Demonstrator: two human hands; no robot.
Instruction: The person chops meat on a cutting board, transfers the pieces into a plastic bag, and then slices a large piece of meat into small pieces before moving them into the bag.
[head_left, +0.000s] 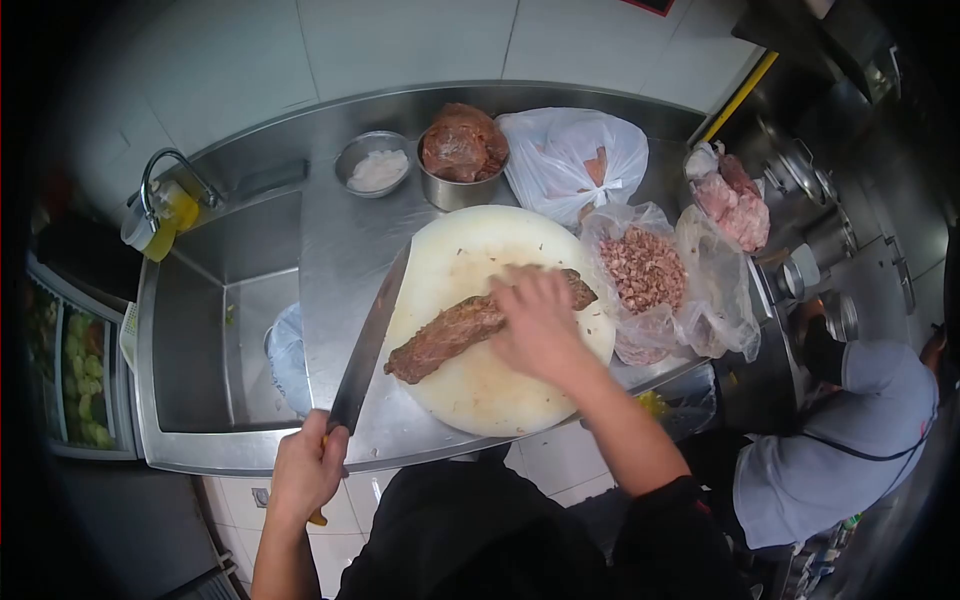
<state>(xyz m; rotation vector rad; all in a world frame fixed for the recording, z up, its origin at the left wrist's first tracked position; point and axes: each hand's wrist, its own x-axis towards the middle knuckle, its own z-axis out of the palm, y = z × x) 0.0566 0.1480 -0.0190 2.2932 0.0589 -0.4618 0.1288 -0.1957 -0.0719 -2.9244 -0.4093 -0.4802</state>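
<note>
My left hand [308,468] is closed around the handle of a large knife [370,335]. The long blade points away from me along the left edge of a round white cutting board [460,410]. Across the board lies a long, browned piece of meat [445,338]. My right hand [540,322] rests over its right part, fingers curled across the top and slightly blurred. The blade is apart from the meat. Small dark crumbs are scattered on the board.
Behind the board stand a bowl with something white [378,168], a pot of meat [465,150] and a tied white bag [575,155]. Chopped meat [645,270] fills a plastic bag at right. A sink [225,300] lies left; another person [840,440] stands right.
</note>
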